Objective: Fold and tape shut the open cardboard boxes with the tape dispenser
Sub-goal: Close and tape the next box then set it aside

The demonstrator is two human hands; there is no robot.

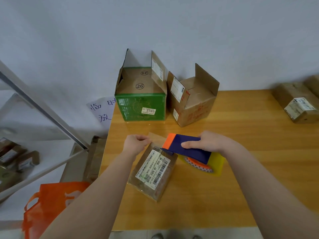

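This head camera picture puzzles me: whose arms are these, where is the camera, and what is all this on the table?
No machine here: a person wears a camera on the head, looking down at their own bare arms. The right hand grips a blue and orange tape dispenser. The left hand pinches the pulled-out tape end above a small labelled box on the wooden table. Behind stand two open boxes, a green box and a brown box. Another closed parcel lies far right.

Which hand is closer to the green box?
Left. The left hand sits just below the green box; the right hand, gripping the tape dispenser, is farther right.
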